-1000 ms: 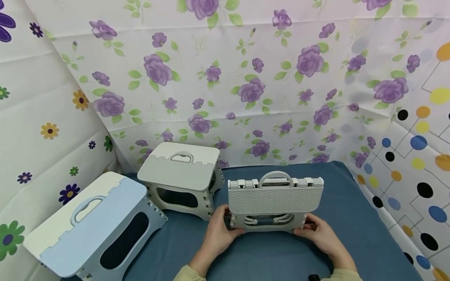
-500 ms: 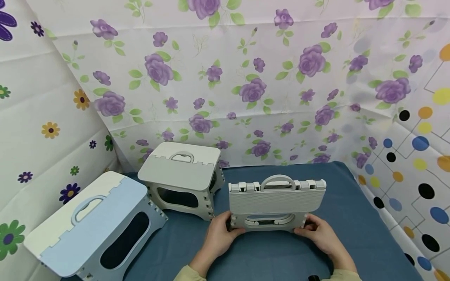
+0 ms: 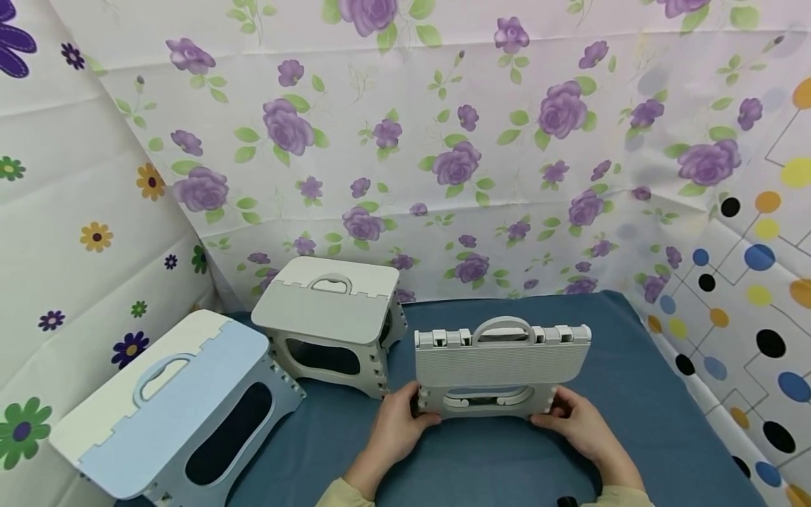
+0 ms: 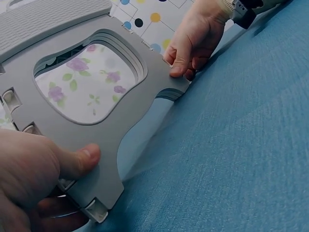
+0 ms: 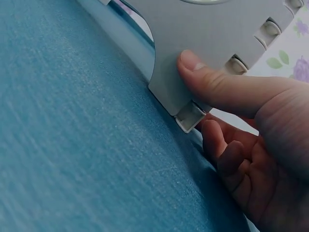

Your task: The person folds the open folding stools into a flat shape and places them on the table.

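Note:
A grey folding step stool [image 3: 500,366], folded nearly flat, stands upright on the blue cloth with its looped handle [image 3: 507,320] at the top. My left hand [image 3: 395,426] grips its lower left corner. In the left wrist view the left thumb [image 4: 79,162] presses the leg panel's face while the fingers go behind it. At the opposite lower corner my right hand [image 3: 579,422] pinches the leg. The right wrist view has the right thumb [image 5: 207,77] on the front face and the other fingers curled behind, partly hidden.
Left of the held stool stands an unfolded grey-and-white step stool [image 3: 329,303]. Farther left and nearer is an unfolded blue-and-white one [image 3: 196,394]. Flower-printed cloth [image 3: 412,141] hangs behind the blue-covered table [image 3: 494,465], with dotted cloth [image 3: 760,317] at the right.
The held stool's top has tipped slightly, its upper edge and handle sitting a little lower. Both hands keep their places at its lower corners. The view has shifted a little.

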{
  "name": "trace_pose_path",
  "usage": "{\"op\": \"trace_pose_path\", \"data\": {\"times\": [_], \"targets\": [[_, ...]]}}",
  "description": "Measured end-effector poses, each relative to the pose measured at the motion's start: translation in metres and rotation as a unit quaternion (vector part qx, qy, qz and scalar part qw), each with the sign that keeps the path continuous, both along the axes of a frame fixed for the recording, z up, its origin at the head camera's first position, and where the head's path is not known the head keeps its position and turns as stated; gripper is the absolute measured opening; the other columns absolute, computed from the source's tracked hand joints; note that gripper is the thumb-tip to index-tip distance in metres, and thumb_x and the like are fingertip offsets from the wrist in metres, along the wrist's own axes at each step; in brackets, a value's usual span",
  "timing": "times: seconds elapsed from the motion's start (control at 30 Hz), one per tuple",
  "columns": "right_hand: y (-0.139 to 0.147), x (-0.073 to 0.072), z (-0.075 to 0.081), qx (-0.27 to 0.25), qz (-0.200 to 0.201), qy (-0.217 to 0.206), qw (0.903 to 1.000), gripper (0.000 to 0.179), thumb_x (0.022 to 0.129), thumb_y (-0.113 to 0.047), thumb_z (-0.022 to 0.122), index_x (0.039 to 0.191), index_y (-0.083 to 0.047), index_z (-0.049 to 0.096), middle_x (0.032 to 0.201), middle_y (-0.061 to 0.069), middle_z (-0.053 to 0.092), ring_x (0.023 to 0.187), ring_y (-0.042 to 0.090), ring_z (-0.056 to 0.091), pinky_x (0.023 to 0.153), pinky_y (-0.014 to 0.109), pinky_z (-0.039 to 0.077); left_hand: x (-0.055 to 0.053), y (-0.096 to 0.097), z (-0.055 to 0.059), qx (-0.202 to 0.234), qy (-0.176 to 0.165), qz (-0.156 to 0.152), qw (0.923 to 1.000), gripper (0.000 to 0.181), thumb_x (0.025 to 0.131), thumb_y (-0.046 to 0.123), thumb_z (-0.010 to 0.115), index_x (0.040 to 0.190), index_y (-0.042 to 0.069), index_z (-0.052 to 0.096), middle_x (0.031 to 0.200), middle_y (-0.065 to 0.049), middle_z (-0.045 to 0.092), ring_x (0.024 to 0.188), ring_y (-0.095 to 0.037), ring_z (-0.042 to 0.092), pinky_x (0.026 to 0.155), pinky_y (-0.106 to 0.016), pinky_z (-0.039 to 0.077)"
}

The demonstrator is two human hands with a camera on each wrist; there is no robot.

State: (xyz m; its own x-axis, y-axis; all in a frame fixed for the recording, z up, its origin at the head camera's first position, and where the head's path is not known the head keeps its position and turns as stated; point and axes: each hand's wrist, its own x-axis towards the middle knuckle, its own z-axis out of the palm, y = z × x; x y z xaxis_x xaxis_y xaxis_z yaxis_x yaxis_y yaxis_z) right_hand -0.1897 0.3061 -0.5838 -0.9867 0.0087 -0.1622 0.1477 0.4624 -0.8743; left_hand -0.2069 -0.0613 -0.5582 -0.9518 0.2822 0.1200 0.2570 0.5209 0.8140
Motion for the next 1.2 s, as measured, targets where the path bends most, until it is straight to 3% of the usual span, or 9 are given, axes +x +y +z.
{"op": "trace_pose_path", "data": {"times": [0.17,0.43,0.6,0.73,0.9,0.97,1.07,1.2], "targets": [[-0.003,0.000,0.003,0.023,0.006,0.001,0.9997,0.055,0.090,-0.024,0.090,0.137,-0.005,0.068,0.092,0.006,0.068,0.078,0.022,0.059,0.067,0.033,0.047,-0.001,-0.001,0.000,0.012,-0.011,-0.003,0.9999,0.037,0.088,0.019,0.091,0.120,0.016,0.072,0.103,0.004,0.076,0.086,-0.008,0.069,0.072,-0.032,0.055],[-0.005,0.004,0.010,0.056,0.019,0.017,0.9981,0.062,0.094,-0.035,0.086,0.143,-0.003,0.065,0.118,0.007,0.074,0.100,0.019,0.067,0.080,0.038,0.055,-0.003,-0.001,0.004,0.035,-0.031,-0.010,0.9988,0.041,0.090,0.019,0.089,0.126,0.012,0.072,0.107,0.003,0.077,0.088,-0.009,0.070,0.074,-0.032,0.057],[0.006,0.012,0.019,0.065,0.023,0.011,0.9976,0.059,0.100,-0.042,0.077,0.141,-0.001,0.064,0.123,0.008,0.072,0.105,0.020,0.066,0.085,0.040,0.054,0.001,0.007,0.008,0.067,-0.052,-0.035,0.9958,0.037,0.091,0.017,0.088,0.122,0.008,0.071,0.102,0.002,0.076,0.085,-0.009,0.069,0.071,-0.031,0.057],[0.017,0.020,0.027,0.030,0.022,-0.013,0.9992,0.061,0.105,-0.042,0.071,0.144,0.003,0.059,0.127,0.011,0.069,0.105,0.020,0.065,0.086,0.037,0.055,0.004,0.015,0.011,0.123,-0.110,-0.060,0.9845,0.037,0.094,0.013,0.085,0.126,0.004,0.068,0.104,-0.001,0.076,0.088,-0.012,0.071,0.074,-0.030,0.058],[0.032,0.027,0.036,-0.080,-0.011,-0.074,0.9940,0.066,0.112,-0.038,0.061,0.150,0.014,0.047,0.129,0.017,0.066,0.107,0.024,0.069,0.089,0.039,0.060,0.004,0.031,0.016,0.206,-0.201,-0.082,0.9540,0.040,0.101,0.011,0.077,0.135,-0.003,0.062,0.110,-0.008,0.075,0.097,-0.017,0.072,0.082,-0.034,0.060],[0.037,0.029,0.038,-0.102,-0.033,-0.092,0.9900,0.069,0.112,-0.041,0.059,0.150,0.016,0.044,0.126,0.017,0.066,0.106,0.026,0.071,0.090,0.040,0.061,0.002,0.039,0.017,0.218,-0.226,-0.085,0.9457,0.040,0.103,0.014,0.075,0.136,-0.005,0.061,0.109,-0.009,0.075,0.097,-0.018,0.072,0.082,-0.034,0.060],[0.044,0.030,0.039,-0.111,-0.062,-0.114,0.9854,0.077,0.111,-0.048,0.058,0.150,0.017,0.042,0.121,0.015,0.068,0.102,0.026,0.073,0.089,0.040,0.062,-0.001,0.050,0.016,0.213,-0.247,-0.084,0.9415,0.040,0.105,0.017,0.073,0.137,-0.005,0.061,0.107,-0.008,0.075,0.092,-0.016,0.071,0.079,-0.033,0.059],[0.054,0.032,0.038,-0.125,-0.085,-0.134,0.9794,0.086,0.111,-0.052,0.056,0.155,0.018,0.033,0.118,0.012,0.071,0.099,0.022,0.075,0.087,0.038,0.062,-0.004,0.065,0.011,0.196,-0.258,-0.083,0.9424,0.042,0.105,0.020,0.073,0.137,-0.006,0.062,0.101,-0.007,0.074,0.083,-0.014,0.067,0.073,-0.031,0.055]]}}
